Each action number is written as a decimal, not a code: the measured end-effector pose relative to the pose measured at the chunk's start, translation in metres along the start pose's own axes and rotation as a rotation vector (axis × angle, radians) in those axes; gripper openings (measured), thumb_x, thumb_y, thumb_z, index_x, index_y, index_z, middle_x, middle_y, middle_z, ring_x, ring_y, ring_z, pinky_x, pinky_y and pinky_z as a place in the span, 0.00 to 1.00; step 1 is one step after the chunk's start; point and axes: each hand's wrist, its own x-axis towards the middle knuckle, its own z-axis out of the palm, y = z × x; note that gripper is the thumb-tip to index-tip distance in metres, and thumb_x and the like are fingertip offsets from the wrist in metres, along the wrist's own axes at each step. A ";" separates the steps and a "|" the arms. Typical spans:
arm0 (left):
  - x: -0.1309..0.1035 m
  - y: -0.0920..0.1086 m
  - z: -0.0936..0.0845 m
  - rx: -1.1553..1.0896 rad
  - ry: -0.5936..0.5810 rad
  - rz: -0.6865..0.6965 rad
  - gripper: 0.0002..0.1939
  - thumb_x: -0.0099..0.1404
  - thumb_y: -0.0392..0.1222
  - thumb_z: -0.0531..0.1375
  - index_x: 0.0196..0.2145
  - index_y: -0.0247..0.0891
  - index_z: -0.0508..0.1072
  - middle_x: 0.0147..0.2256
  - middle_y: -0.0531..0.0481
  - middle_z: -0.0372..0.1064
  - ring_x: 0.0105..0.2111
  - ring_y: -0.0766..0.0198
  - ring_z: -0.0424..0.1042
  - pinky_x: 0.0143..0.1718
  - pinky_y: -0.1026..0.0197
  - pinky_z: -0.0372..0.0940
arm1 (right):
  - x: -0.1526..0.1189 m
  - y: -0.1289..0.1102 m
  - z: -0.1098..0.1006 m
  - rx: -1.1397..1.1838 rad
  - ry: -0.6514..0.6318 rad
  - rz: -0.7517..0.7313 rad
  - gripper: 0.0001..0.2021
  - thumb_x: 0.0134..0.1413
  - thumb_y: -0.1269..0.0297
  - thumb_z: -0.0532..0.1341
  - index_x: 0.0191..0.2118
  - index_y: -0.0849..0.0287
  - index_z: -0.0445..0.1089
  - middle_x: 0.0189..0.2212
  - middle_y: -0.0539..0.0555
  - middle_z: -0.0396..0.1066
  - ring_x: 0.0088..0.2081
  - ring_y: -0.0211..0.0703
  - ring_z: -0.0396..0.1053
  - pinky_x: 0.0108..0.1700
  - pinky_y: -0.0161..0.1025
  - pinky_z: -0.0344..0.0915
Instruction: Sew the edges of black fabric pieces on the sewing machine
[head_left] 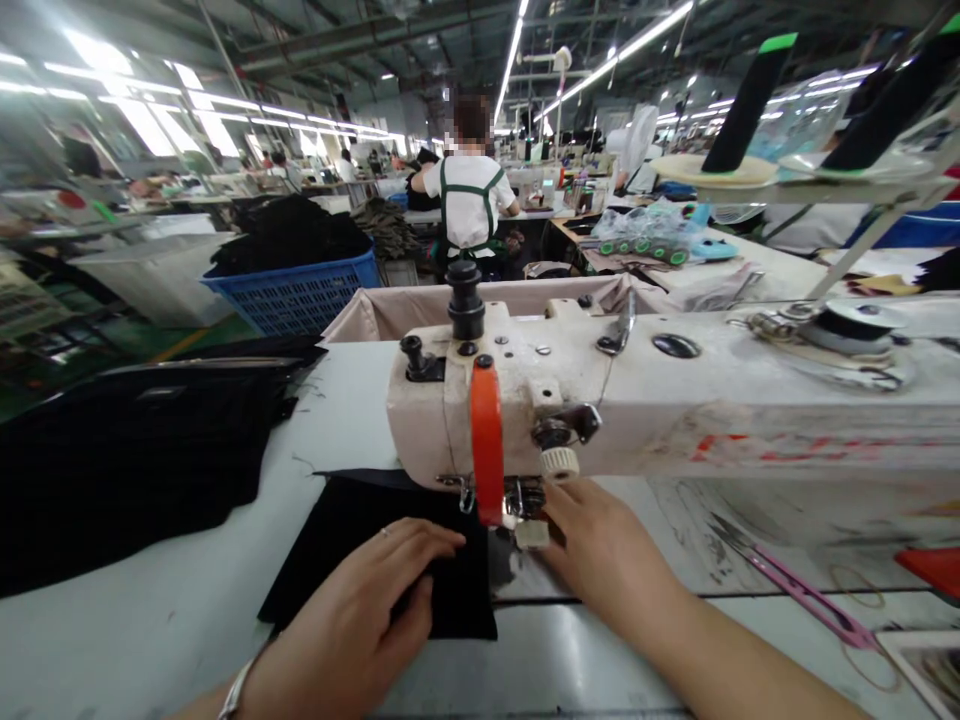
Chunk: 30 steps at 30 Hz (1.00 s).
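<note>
A white sewing machine (pixel 645 430) with an orange guard (pixel 487 440) stands over the table. A piece of black cloth (pixel 322 560) lies flat to the left of its needle area, its right edge near the presser foot. On that cloth rests my left hand (pixel 367 600), palm down, fingers reaching right, with nothing in it. My right hand (pixel 592 540) is beside the needle area, under the machine head; its fingertips are partly hidden behind machine parts, and what they touch does not show.
More black cloth (pixel 135 440) is heaped on the table at the left. Pink-handled snips (pixel 814 597) lie at the right. Behind are a blue basket (pixel 300 290) of dark cloth, thread cones (pixel 750 105) on a stand, and a person in white (pixel 469 200) facing away.
</note>
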 end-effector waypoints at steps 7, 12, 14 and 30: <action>0.002 0.002 0.000 -0.108 0.077 -0.174 0.15 0.72 0.37 0.48 0.54 0.47 0.63 0.52 0.52 0.69 0.50 0.62 0.69 0.54 0.65 0.63 | -0.006 -0.024 -0.016 0.166 -0.200 -0.467 0.15 0.59 0.75 0.57 0.50 0.56 0.68 0.50 0.52 0.69 0.52 0.44 0.65 0.54 0.42 0.62; 0.006 0.012 0.001 0.044 0.102 0.044 0.15 0.66 0.31 0.50 0.49 0.40 0.67 0.50 0.48 0.71 0.50 0.63 0.71 0.55 0.65 0.63 | -0.012 -0.027 0.011 0.010 -0.114 -0.532 0.03 0.62 0.69 0.59 0.38 0.58 0.71 0.38 0.52 0.72 0.41 0.45 0.68 0.43 0.42 0.68; 0.008 0.016 0.003 0.091 0.110 0.127 0.15 0.61 0.28 0.50 0.44 0.37 0.69 0.49 0.46 0.72 0.49 0.63 0.71 0.55 0.63 0.64 | -0.013 -0.027 0.022 -0.035 -0.061 -0.599 0.04 0.60 0.69 0.61 0.33 0.58 0.70 0.31 0.50 0.71 0.34 0.44 0.67 0.35 0.40 0.68; 0.027 0.008 0.011 0.429 -0.071 0.310 0.15 0.64 0.28 0.56 0.48 0.35 0.72 0.49 0.47 0.72 0.53 0.59 0.67 0.57 0.57 0.61 | -0.016 -0.023 0.034 -0.014 0.118 -0.566 0.09 0.63 0.73 0.56 0.33 0.58 0.71 0.29 0.50 0.73 0.32 0.41 0.70 0.31 0.39 0.63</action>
